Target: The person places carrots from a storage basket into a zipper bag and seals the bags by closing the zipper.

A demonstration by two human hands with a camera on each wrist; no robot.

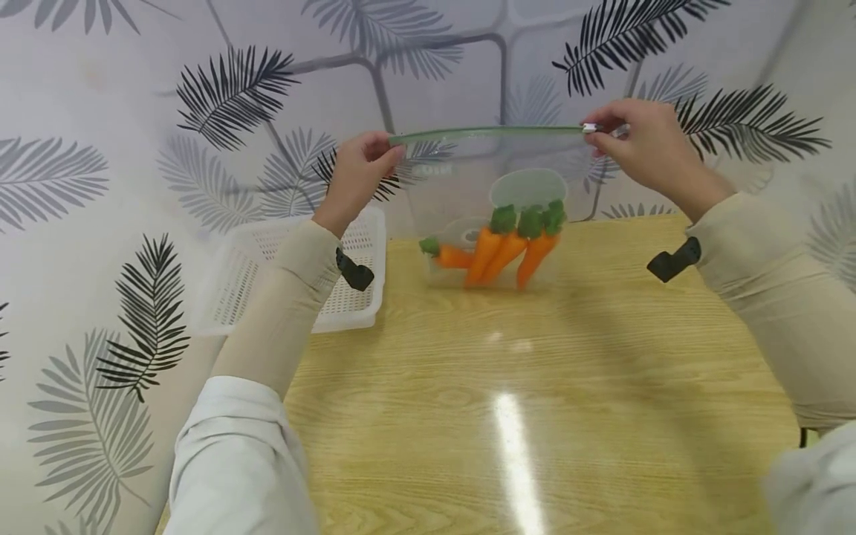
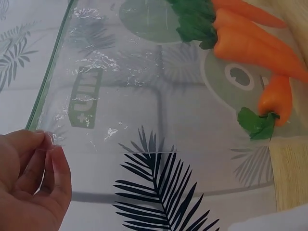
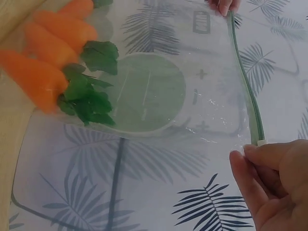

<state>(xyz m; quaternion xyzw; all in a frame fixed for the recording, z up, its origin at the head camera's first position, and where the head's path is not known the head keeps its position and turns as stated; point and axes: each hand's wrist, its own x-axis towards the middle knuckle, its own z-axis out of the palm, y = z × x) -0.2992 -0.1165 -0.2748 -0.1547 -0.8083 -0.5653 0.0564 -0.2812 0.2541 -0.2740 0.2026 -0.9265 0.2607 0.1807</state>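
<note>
A clear zip bag (image 1: 455,193) with a green zip strip hangs upright between both hands, its lower end at the wooden table. Inside lie several orange carrots (image 1: 493,249) with green tops, gathered at the bottom. My left hand (image 1: 357,174) pinches the bag's upper left corner between thumb and fingers, which the left wrist view shows close up. At the opposite corner my right hand (image 1: 645,145) pinches the end of the strip, where a small white slider (image 1: 589,128) sits. Pale green printing shows on the bag in both wrist views.
A white perforated plastic basket (image 1: 344,323) stands to the left, partly hidden behind the left forearm. The wooden table (image 1: 428,416) extends toward me, with a bright light reflection on it. A leaf-patterned covering (image 1: 441,82) lies behind and to the left.
</note>
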